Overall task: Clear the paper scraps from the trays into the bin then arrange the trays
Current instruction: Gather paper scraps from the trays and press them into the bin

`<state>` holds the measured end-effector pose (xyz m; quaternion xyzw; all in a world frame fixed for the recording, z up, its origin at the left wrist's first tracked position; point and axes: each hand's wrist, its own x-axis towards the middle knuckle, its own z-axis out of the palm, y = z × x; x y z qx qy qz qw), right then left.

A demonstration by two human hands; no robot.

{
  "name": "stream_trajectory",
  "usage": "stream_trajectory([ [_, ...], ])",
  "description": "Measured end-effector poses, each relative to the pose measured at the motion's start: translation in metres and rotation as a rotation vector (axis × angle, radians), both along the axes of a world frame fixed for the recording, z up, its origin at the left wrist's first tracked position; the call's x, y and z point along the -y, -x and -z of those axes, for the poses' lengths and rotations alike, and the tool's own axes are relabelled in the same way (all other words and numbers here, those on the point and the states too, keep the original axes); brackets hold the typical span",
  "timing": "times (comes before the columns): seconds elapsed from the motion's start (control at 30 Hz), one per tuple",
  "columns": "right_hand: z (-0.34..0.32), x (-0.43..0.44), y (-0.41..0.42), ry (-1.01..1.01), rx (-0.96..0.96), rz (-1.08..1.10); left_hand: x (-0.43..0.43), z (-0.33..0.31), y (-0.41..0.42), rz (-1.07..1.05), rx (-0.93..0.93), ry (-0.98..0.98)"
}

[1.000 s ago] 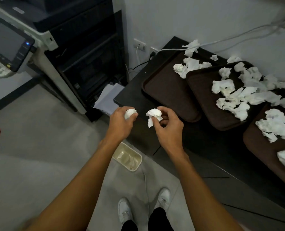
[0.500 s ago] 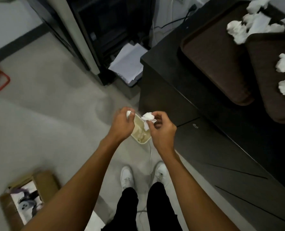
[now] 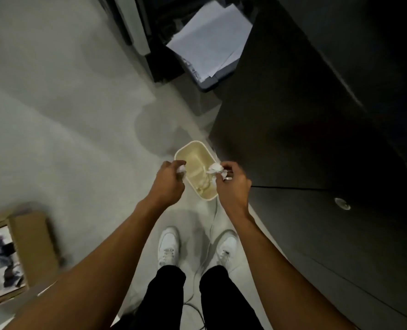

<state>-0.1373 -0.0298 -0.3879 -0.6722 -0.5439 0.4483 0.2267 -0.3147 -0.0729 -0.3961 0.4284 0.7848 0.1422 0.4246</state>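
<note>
Grey floor [image 3: 66, 115] fills the view from 7 to 12 o'clock. A dark cabinet [image 3: 316, 139] takes 12 to 5 o'clock. The copier base [image 3: 150, 32] is at 12, with loose white sheets [image 3: 209, 36] just beside it toward 1. An open cardboard box [image 3: 31, 241] sits at 8 o'clock with a printed picture inside.

The cream bin [image 3: 197, 160] stands on the floor at centre, just beside the cabinet's corner. Something pale lies inside, maybe scraps, too blurred to tell. My white shoes [image 3: 169, 246] are at the bin's 6 o'clock.

My left hand [image 3: 168, 184] is at the bin's 8 o'clock rim, fingers curled round a crumpled paper scrap [image 3: 181, 169] that is mostly hidden in the fist. My right hand [image 3: 233, 186] is at the bin's 4 o'clock rim. Its thumb and fingertips pinch a second scrap [image 3: 214, 168] over the opening.
</note>
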Motion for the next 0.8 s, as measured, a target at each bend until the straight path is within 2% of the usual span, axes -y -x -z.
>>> stream_trajectory([
  [0.27, 0.118, -0.011, -0.007, -0.021, 0.183, -0.102, -0.015, 0.094, -0.009, -0.101, 0.068, -0.066],
  [0.47, 0.186, -0.01, -0.014, 0.037, 0.349, -0.241, -0.021, 0.143, -0.012, -0.099, 0.006, -0.081],
  [0.6, 0.206, -0.007, -0.02, 0.116, 0.5, -0.433, -0.022, 0.159, -0.011, -0.064, -0.009, -0.071],
  [0.8, 0.206, 0.003, -0.037, 0.113, 0.479, -0.293, -0.025, 0.173, -0.015, -0.002, -0.034, -0.104],
])
